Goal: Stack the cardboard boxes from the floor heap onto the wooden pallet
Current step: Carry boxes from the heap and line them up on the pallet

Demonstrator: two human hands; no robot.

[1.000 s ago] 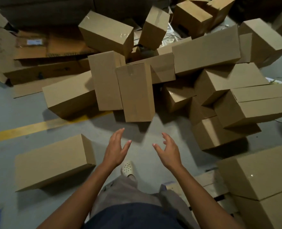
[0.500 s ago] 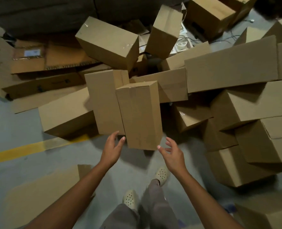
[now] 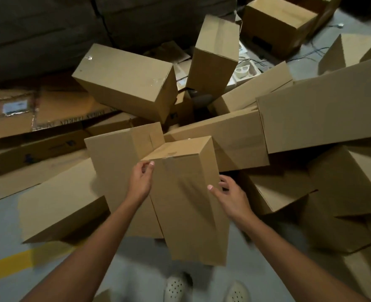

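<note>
Two hands grasp the tall box (image 3: pixel 186 192), left hand (image 3: pixel 140 184) and right hand (image 3: pixel 232 199) on its side edges; the hold seems shallow, so it may slip.

The near box (image 3: pixel 186 203) was matt brown cardboard, its top sealed with glossy clear tape (image 3: pixel 169 155). The floor (image 3: pixel 3 223) looked smooth and grey, with a yellow painted line (image 3: pixel 8 265). The shoes (image 3: pixel 177 287) looked like perforated white plastic.
</note>
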